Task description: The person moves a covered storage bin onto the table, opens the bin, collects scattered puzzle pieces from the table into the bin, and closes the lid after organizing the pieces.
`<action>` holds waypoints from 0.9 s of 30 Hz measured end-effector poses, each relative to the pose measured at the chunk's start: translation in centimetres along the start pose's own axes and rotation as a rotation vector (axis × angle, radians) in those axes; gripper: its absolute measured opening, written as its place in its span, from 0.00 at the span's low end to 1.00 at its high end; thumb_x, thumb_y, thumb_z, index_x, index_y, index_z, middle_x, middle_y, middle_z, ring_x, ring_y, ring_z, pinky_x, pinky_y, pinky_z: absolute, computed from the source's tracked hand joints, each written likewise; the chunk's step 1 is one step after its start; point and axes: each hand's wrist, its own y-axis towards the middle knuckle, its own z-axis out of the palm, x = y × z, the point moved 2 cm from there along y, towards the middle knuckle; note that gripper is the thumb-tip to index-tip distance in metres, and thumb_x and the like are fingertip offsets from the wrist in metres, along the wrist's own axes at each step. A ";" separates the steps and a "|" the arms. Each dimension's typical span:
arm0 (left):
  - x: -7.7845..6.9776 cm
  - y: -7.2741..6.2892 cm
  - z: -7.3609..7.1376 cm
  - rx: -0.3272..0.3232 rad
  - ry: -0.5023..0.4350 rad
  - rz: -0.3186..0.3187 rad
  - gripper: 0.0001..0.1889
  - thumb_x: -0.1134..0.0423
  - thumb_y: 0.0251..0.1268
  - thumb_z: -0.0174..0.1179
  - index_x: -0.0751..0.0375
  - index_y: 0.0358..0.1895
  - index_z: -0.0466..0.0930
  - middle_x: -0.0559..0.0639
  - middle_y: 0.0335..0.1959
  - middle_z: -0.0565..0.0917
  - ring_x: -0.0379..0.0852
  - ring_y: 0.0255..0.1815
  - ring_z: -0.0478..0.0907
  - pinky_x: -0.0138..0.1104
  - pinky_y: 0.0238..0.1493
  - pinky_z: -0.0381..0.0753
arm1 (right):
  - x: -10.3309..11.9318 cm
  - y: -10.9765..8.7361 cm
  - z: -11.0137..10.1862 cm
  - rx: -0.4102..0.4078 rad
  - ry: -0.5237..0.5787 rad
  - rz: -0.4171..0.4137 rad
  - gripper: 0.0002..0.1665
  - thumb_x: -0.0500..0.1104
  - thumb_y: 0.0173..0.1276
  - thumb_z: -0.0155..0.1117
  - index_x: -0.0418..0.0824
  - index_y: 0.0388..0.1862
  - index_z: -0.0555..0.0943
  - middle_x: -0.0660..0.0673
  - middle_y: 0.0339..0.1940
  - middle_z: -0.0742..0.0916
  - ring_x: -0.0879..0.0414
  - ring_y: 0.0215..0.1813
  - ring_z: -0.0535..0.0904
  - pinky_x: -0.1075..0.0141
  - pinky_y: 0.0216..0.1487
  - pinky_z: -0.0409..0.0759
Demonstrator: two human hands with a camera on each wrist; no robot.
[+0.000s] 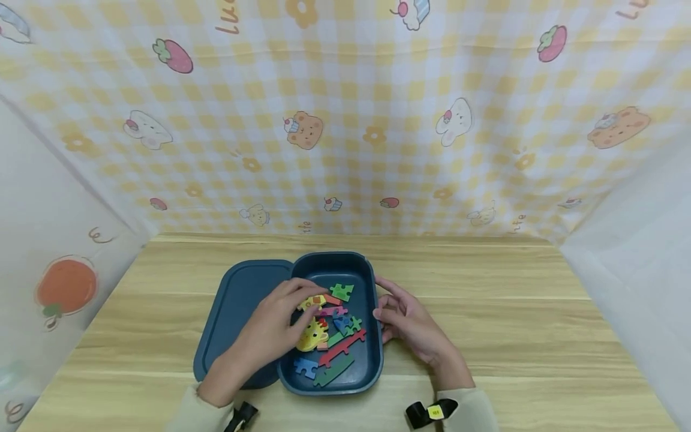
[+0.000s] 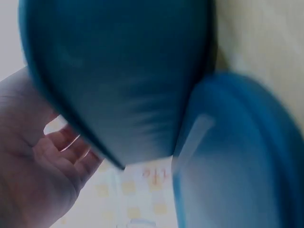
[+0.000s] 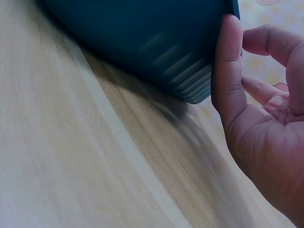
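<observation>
A dark blue box (image 1: 332,264) lies on the table with colourful puzzle pieces inside. My left hand (image 1: 281,318) reaches over its left wall, with fingers bent and thumb apart around a yellow piece with orange spots (image 1: 312,302); whether they touch it is unclear. Beside them lies a yellow giraffe-head piece (image 1: 311,337). In the left wrist view that hand (image 2: 52,166) is partly behind the box wall (image 2: 118,71). My right hand (image 1: 410,324) holds the box's right side, thumb at the rim. The right wrist view shows this hand (image 3: 261,109) against the outer wall (image 3: 142,42).
A matching blue lid (image 1: 237,312) lies left of the box, partly under my left forearm. Red (image 1: 342,348), green (image 1: 335,370) and blue (image 1: 306,368) pieces lie in the box. A checked cloth (image 1: 378,168) hangs behind the wooden table (image 1: 486,336).
</observation>
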 end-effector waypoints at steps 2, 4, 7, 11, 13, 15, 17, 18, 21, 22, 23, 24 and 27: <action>0.7 -0.1 -0.8 -0.050 0.018 -0.016 0.16 0.60 0.75 0.67 0.49 0.62 0.86 0.44 0.57 0.85 0.44 0.58 0.81 0.44 0.51 0.86 | 0.0 0.0 0.1 0.005 0.007 0.001 0.45 0.38 0.78 0.63 0.45 0.87 0.55 0.50 0.45 0.82 0.61 0.33 0.84 0.68 0.35 0.88; 1.6 -0.2 -1.6 -0.094 0.022 -0.046 0.17 0.59 0.76 0.66 0.51 0.64 0.84 0.47 0.57 0.86 0.47 0.58 0.81 0.47 0.52 0.86 | 0.0 0.0 0.1 0.006 0.012 0.001 0.45 0.38 0.78 0.63 0.45 0.87 0.55 0.50 0.45 0.82 0.61 0.33 0.84 0.68 0.35 0.88; 3.1 -0.5 -2.6 -0.115 0.035 -0.132 0.20 0.54 0.79 0.63 0.54 0.67 0.81 0.53 0.57 0.85 0.53 0.57 0.81 0.52 0.53 0.85 | 0.0 0.0 0.0 0.002 0.015 0.005 0.44 0.38 0.78 0.63 0.45 0.87 0.55 0.50 0.45 0.82 0.61 0.34 0.84 0.68 0.34 0.88; 5.1 -1.4 -3.9 -0.057 0.076 -0.288 0.26 0.48 0.80 0.59 0.61 0.71 0.77 0.61 0.56 0.86 0.57 0.53 0.83 0.55 0.51 0.85 | 0.1 -0.1 -0.1 -0.002 0.012 0.009 0.44 0.38 0.78 0.63 0.46 0.87 0.55 0.51 0.44 0.82 0.61 0.34 0.84 0.68 0.34 0.88; 6.0 -1.8 -4.4 -0.026 0.092 -0.343 0.28 0.49 0.81 0.59 0.64 0.71 0.75 0.65 0.56 0.86 0.60 0.51 0.83 0.56 0.51 0.85 | 0.0 -0.1 -0.1 -0.005 0.010 0.013 0.44 0.39 0.79 0.63 0.47 0.87 0.55 0.51 0.44 0.82 0.60 0.34 0.83 0.68 0.34 0.88; 6.8 -2.4 -4.9 -0.002 0.111 -0.385 0.28 0.51 0.80 0.59 0.67 0.71 0.74 0.68 0.56 0.85 0.60 0.50 0.84 0.56 0.49 0.85 | 0.0 -0.1 -0.1 -0.009 0.012 0.017 0.44 0.38 0.79 0.63 0.48 0.87 0.55 0.51 0.44 0.82 0.60 0.34 0.83 0.68 0.34 0.88; 7.5 -2.8 -5.3 0.013 0.122 -0.423 0.28 0.53 0.80 0.59 0.70 0.71 0.73 0.70 0.56 0.84 0.61 0.49 0.84 0.57 0.48 0.85 | 0.1 -0.1 0.0 -0.013 0.018 0.020 0.44 0.38 0.79 0.63 0.49 0.87 0.56 0.51 0.44 0.82 0.60 0.34 0.83 0.69 0.34 0.88; 7.9 -3.0 -5.5 0.022 0.129 -0.446 0.29 0.53 0.80 0.59 0.72 0.72 0.73 0.71 0.56 0.84 0.62 0.48 0.83 0.57 0.47 0.85 | 0.1 -0.1 0.0 -0.014 0.021 0.020 0.44 0.38 0.79 0.62 0.49 0.87 0.55 0.51 0.44 0.82 0.60 0.34 0.84 0.69 0.34 0.88; 8.9 -3.5 -5.9 0.071 0.150 -0.545 0.34 0.49 0.81 0.57 0.78 0.73 0.68 0.77 0.57 0.81 0.68 0.51 0.81 0.60 0.50 0.83 | 0.1 0.0 0.1 -0.008 0.032 0.017 0.45 0.37 0.79 0.62 0.49 0.88 0.55 0.50 0.44 0.82 0.60 0.34 0.84 0.68 0.33 0.88; 9.2 -3.6 -6.0 0.092 0.154 -0.580 0.37 0.47 0.81 0.56 0.80 0.73 0.66 0.79 0.59 0.79 0.71 0.54 0.80 0.62 0.53 0.82 | 0.2 0.0 0.1 -0.007 0.037 0.016 0.45 0.37 0.79 0.62 0.49 0.88 0.55 0.50 0.44 0.83 0.60 0.33 0.84 0.68 0.33 0.88; 9.5 -3.7 -6.1 0.111 0.157 -0.613 0.39 0.45 0.82 0.55 0.82 0.74 0.64 0.81 0.60 0.77 0.74 0.57 0.78 0.64 0.56 0.81 | 0.2 0.0 0.2 -0.005 0.041 0.016 0.45 0.37 0.78 0.62 0.49 0.88 0.54 0.50 0.44 0.83 0.60 0.33 0.84 0.68 0.33 0.88; 9.7 -3.9 -6.1 0.129 0.161 -0.644 0.41 0.44 0.82 0.53 0.84 0.74 0.63 0.83 0.62 0.75 0.76 0.60 0.77 0.66 0.58 0.80 | 0.2 0.0 0.2 -0.004 0.045 0.016 0.45 0.37 0.78 0.62 0.50 0.88 0.54 0.50 0.44 0.83 0.60 0.33 0.84 0.68 0.33 0.88; 10.4 -4.3 -6.2 0.143 0.187 -0.695 0.41 0.44 0.83 0.51 0.85 0.72 0.64 0.86 0.63 0.72 0.78 0.61 0.75 0.66 0.57 0.80 | 0.3 0.0 0.3 0.000 0.058 0.017 0.46 0.36 0.78 0.62 0.51 0.88 0.53 0.50 0.44 0.83 0.60 0.33 0.84 0.68 0.33 0.88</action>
